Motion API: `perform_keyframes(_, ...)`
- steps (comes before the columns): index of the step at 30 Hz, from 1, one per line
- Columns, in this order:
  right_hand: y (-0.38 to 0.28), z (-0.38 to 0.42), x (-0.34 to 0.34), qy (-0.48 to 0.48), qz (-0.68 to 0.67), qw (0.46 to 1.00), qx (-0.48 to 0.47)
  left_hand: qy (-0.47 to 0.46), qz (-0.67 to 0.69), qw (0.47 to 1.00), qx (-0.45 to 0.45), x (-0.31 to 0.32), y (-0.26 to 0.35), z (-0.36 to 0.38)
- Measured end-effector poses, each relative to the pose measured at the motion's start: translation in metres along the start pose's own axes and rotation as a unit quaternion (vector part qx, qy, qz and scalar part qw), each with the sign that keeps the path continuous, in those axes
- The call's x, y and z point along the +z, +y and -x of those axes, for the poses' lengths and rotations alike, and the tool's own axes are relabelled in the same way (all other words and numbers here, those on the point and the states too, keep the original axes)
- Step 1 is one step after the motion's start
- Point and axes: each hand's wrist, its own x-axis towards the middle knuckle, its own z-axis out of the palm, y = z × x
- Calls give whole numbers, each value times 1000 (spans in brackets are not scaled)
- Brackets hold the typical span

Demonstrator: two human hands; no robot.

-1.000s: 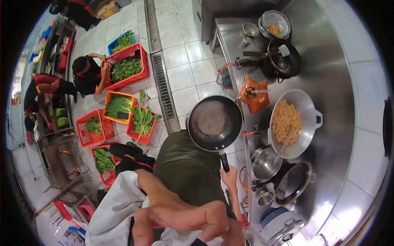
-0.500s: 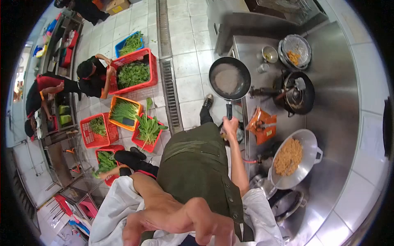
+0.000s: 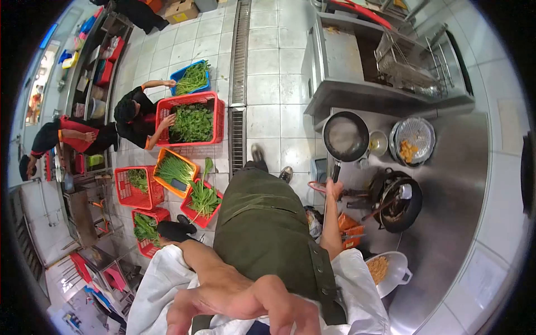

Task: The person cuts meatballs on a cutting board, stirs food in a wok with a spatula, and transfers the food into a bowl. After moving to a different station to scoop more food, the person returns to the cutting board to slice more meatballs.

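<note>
My right hand [image 3: 334, 188] is wrapped round the handle of a black frying pan [image 3: 345, 135], which is held near the left edge of the steel counter [image 3: 441, 167]. A thin pale layer covers part of the pan's inside. Close to the camera at the bottom, my left hand [image 3: 245, 298] has its fingers apart and curved, with nothing in them. Right of the pan are a small metal bowl [image 3: 378, 143] and a strainer with orange pieces [image 3: 413, 140]. Below these a dark wok [image 3: 399, 204] holds a ladle.
An orange packet [image 3: 350, 230] and a white pan of brown food [image 3: 387, 272] lie on the counter. A fryer [image 3: 346, 56] stands beyond. At left, a person [image 3: 134, 111] reaches into a red crate [image 3: 218, 120] of greens; another person [image 3: 72, 135] stands behind.
My right hand has brought the pan to the right, over the counter edge near the small bowl. The view has shifted, showing more of the fryer. My left hand looks unchanged.
</note>
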Motion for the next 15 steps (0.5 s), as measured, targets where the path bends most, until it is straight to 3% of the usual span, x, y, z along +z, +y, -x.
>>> perform_keyframes(1,10,-12,5,20,45,999,5,-38,41,998,-4,-19,13,-17)
perform_keyframes(3,-23,3,-17,15,37,999,13,-27,34,999,2,-36,33,-41)
perform_keyframes(6,-19,-8,-5,81,98,988,86,46,-52,997,-23,-41,83,-83)
perform_keyframes(9,-38,2,-1,115,132,978,110,-20,-4,993,-119,-76,149,-144)
perform_keyframes(13,-74,13,5,137,186,953,198,-39,-14,995,-95,-111,190,-181)
perform_keyframes(15,-94,22,15,230,252,914,220,-36,-19,992,-122,-123,212,-205)
